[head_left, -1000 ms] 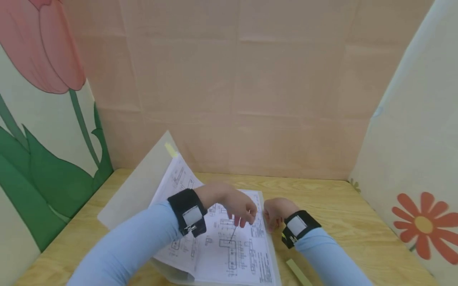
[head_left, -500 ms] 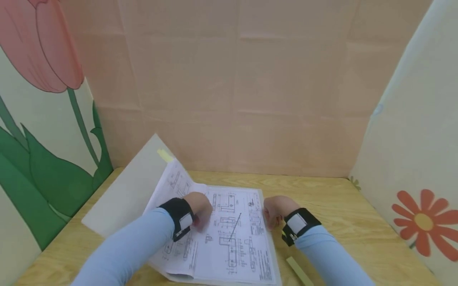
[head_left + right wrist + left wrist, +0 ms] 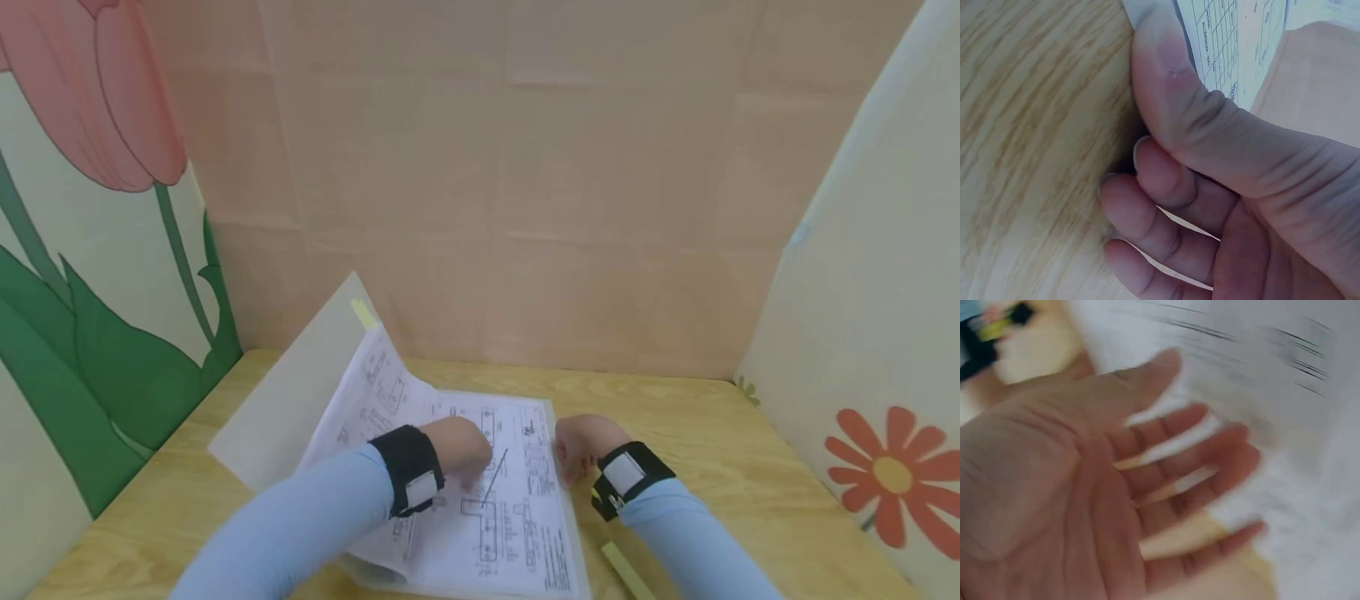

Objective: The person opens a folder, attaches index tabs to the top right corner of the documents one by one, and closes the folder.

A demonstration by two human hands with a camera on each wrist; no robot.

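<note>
The folder of technical drawings (image 3: pixel 487 500) lies open on the wooden table (image 3: pixel 712 450), near its front edge and between the two arms. I judge the page work partly done: the translucent cover (image 3: pixel 292 392) and a few sheets (image 3: pixel 375 392) stand raised to the left, the remaining stack lies flat, and the page being turned has not been laid over. The long axis runs from near to far, leaning slightly left; the printed top points toward the back wall.

The left hand (image 3: pixel 1116 487) is spread wide with straight fingers, over the drawings near the spine, gripping nothing. The right hand (image 3: pixel 1210 187) has curled fingers, its thumb pressing the stack's right edge onto the table. A yellow strip (image 3: pixel 626 571) lies beside the right forearm.
</note>
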